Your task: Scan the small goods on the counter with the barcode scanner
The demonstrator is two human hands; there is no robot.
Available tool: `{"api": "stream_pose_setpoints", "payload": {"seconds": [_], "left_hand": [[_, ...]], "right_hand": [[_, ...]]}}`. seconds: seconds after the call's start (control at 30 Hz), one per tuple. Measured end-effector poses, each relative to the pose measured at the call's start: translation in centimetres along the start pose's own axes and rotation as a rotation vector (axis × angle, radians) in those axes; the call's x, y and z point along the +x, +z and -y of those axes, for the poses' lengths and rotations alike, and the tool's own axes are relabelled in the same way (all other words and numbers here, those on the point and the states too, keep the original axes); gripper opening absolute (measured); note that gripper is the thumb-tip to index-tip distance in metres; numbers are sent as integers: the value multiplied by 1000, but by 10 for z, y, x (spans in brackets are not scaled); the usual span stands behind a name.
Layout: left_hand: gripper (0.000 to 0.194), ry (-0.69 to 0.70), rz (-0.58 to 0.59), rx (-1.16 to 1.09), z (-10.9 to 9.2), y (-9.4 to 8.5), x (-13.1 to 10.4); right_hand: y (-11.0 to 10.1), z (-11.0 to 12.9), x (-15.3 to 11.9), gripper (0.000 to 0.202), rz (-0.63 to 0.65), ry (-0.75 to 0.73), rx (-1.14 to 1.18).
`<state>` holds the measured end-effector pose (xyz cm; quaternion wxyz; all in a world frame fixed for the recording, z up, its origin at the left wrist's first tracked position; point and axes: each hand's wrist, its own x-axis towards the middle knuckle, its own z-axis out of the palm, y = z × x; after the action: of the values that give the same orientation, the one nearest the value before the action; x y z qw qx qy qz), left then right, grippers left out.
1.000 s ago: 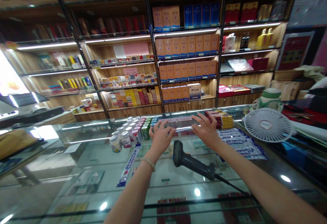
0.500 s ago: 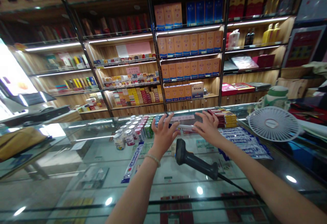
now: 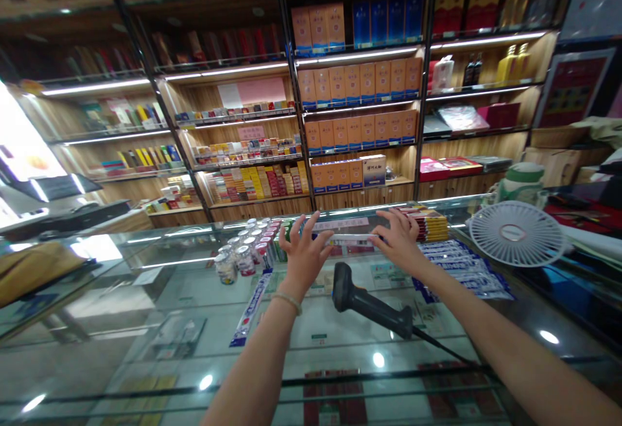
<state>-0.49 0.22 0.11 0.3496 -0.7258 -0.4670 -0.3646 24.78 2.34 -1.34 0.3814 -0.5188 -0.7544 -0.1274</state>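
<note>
A slim white strip-like packet [image 3: 350,240] spans the gap between my hands above the glass counter; its exact kind is too small to tell. My left hand [image 3: 304,257] pinches its left end with thumb and finger, the other fingers raised. At the right end, my right hand [image 3: 397,239] grips it the same way. Nearer to me lies a black barcode scanner [image 3: 372,306] with its cable running right. Small lidded tubs [image 3: 245,259] stand in rows by my left hand. One blue-and-white long packet [image 3: 251,309] lies left of my left forearm.
More blue-and-white packets [image 3: 466,270] lie right of my right hand, beside a stack of red-and-yellow packs [image 3: 432,224]. A white round fan [image 3: 516,234] and a green-lidded jug [image 3: 522,183] stand further right. Shelves with orange boxes [image 3: 359,85] rise behind the glass counter [image 3: 291,361].
The white packet has tipped slightly so that more of its printed face shows. Both hands stay at its ends, and the whole view has shifted a little.
</note>
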Motion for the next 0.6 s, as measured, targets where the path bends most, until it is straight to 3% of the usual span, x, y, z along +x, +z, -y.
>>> {"api": "stream_pose_setpoints", "payload": {"seconds": [0.27, 0.6], "left_hand": [[25, -76, 60, -43, 2, -2, -2], [23, -146, 66, -90, 5, -6, -2]], "right_hand": [[2, -4, 0, 27, -25, 13, 2], [-25, 17, 20, 21, 28, -156, -229]]}}
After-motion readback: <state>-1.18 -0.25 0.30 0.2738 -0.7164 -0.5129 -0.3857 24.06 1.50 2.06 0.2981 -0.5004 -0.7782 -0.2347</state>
